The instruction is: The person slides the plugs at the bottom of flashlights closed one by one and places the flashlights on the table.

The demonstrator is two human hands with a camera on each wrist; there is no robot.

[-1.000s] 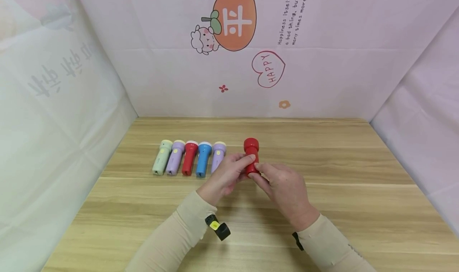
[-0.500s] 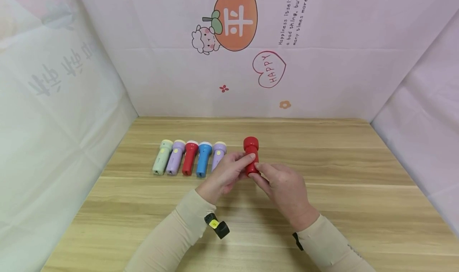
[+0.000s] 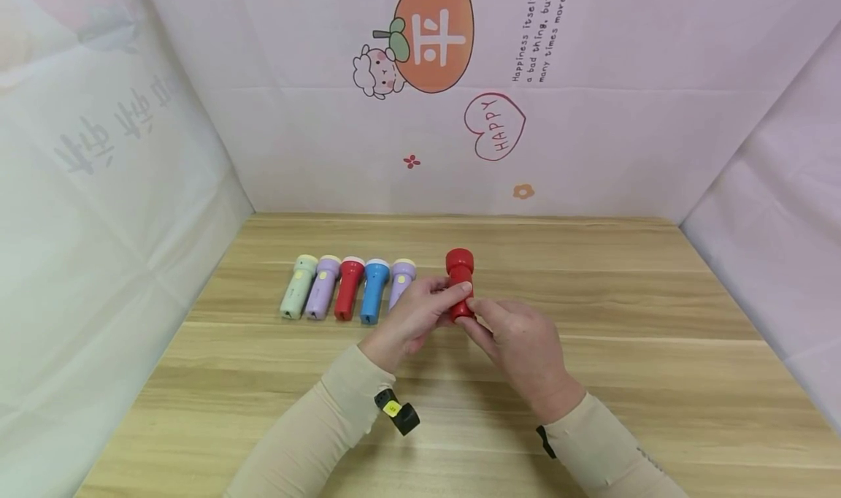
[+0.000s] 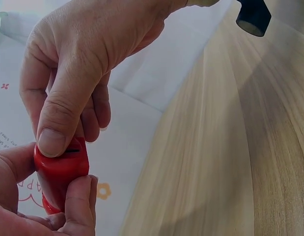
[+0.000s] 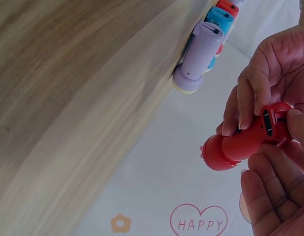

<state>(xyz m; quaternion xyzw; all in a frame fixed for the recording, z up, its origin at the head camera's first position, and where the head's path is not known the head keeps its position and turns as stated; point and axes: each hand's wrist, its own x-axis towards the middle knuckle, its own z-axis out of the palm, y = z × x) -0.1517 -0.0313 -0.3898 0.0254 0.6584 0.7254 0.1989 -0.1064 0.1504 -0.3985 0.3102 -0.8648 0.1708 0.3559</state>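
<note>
A red flashlight, its wide head pointing away from me, is held above the table by both hands. My left hand grips its body from the left, thumb along it. From the right, my right hand pinches the tail end with thumb and index finger. Seen from the left wrist, the left thumb rests by a dark slot in the tail of the red flashlight. The right wrist view shows that flashlight with a black slot at its tail; its lens is hidden in every view.
A row of flashlights lies left of the hands: pale green, purple, red, blue and another purple one, partly covered by the left hand. White printed cloth stands behind the wooden table and at both sides.
</note>
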